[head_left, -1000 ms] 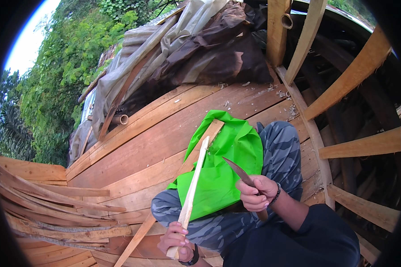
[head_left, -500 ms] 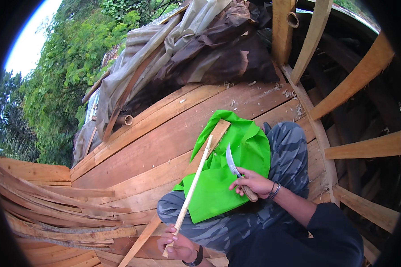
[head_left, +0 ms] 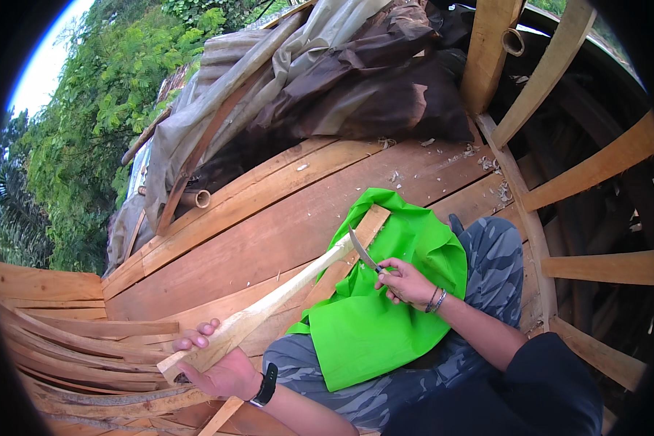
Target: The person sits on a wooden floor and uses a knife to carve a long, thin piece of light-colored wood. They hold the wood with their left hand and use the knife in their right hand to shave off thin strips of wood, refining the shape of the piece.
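Observation:
My left hand (head_left: pixel 221 363) grips the wide near end of a pale carved wooden stick (head_left: pixel 269 304). The stick slants up and to the right, narrowing toward its far end. In my right hand (head_left: pixel 407 282) is a knife (head_left: pixel 363 251) with a curved blade, its handle mostly hidden by my fingers. The blade lies close to the stick's far end; whether it touches cannot be made out. Under that end, a flat wooden strip (head_left: pixel 370 224) rests on a bright green cloth (head_left: pixel 385 330) spread over my lap.
I sit in camouflage trousers on a plank floor (head_left: pixel 225 254) with scattered shavings (head_left: pixel 493 164). Upright ribs (head_left: pixel 596 267) line the right side. Long wooden strips (head_left: pixel 94 349) lie at the left. A crumpled tarp (head_left: pixel 327 80) covers the far side, with a bamboo tube (head_left: pixel 196 198) beside it.
My left hand has moved left and up, and the stick has turned so its broad side shows. The knife has come up and left to the stick's far end.

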`<state>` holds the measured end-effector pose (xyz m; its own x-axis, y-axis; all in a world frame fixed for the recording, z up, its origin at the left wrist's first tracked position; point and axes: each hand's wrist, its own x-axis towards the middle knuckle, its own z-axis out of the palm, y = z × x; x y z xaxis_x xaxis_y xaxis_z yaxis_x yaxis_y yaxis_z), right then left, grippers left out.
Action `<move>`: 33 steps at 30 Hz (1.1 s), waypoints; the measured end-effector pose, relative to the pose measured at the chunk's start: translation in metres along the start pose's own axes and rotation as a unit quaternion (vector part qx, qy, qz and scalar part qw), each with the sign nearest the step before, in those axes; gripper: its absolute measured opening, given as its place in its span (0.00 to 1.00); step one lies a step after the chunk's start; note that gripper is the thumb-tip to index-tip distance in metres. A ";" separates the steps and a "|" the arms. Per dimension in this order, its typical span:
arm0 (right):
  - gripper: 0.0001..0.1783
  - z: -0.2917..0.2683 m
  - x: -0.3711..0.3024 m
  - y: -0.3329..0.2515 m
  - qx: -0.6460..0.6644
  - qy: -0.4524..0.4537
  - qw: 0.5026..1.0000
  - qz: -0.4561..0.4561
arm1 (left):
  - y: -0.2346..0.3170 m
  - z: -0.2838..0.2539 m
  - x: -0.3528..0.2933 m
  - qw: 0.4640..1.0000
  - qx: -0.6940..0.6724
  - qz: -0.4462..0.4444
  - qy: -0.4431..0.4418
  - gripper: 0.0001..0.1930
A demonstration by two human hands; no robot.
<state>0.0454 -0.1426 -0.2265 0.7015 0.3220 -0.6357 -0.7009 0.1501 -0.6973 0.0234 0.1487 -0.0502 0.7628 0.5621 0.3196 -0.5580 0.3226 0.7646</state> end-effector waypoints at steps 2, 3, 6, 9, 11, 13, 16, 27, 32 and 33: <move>0.17 0.006 -0.006 -0.006 -0.002 0.014 1.000 0.002 | -0.025 0.001 0.025 0.999 -0.007 -0.025 -0.026 0.18; 0.19 0.007 -0.005 -0.005 -0.004 0.029 0.999 -0.014 | -0.035 -0.002 0.033 0.998 -0.014 -0.040 -0.040 0.19; 0.18 0.009 0.002 -0.007 -0.037 0.045 0.998 -0.032 | -0.054 -0.025 0.039 0.985 -0.129 -0.066 -0.095 0.19; 0.17 0.015 0.007 0.007 -0.150 0.056 0.985 -0.063 | -0.056 -0.043 0.031 0.990 -0.125 -0.059 -0.026 0.22; 0.17 0.024 0.009 0.013 -0.219 0.078 0.966 -0.114 | -0.053 -0.064 0.029 0.988 -0.138 -0.062 0.005 0.22; 0.16 0.031 0.012 0.009 -0.207 0.090 0.969 -0.100 | -0.049 -0.070 0.027 0.989 -0.131 -0.059 0.023 0.24; 0.14 0.035 0.015 0.005 -0.246 0.102 0.959 -0.101 | -0.050 -0.073 0.025 0.989 -0.131 -0.057 0.026 0.26; 0.13 0.036 0.006 -0.013 -0.245 0.166 0.949 -0.109 | -0.053 -0.073 0.022 0.981 -0.174 -0.066 0.059 0.21; 0.12 0.029 0.019 0.012 -0.367 0.156 0.905 -0.145 | -0.069 -0.051 0.016 0.990 -0.051 -0.096 0.086 0.22; 0.12 0.033 0.019 0.015 -0.358 0.156 0.909 -0.143 | -0.069 -0.051 0.016 0.991 -0.048 -0.090 0.091 0.22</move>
<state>0.0437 -0.1037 -0.2386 0.9231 0.0674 -0.3787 -0.2980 -0.4972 -0.8149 0.0576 0.1742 -0.1265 0.7861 0.6142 0.0697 -0.4535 0.4965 0.7401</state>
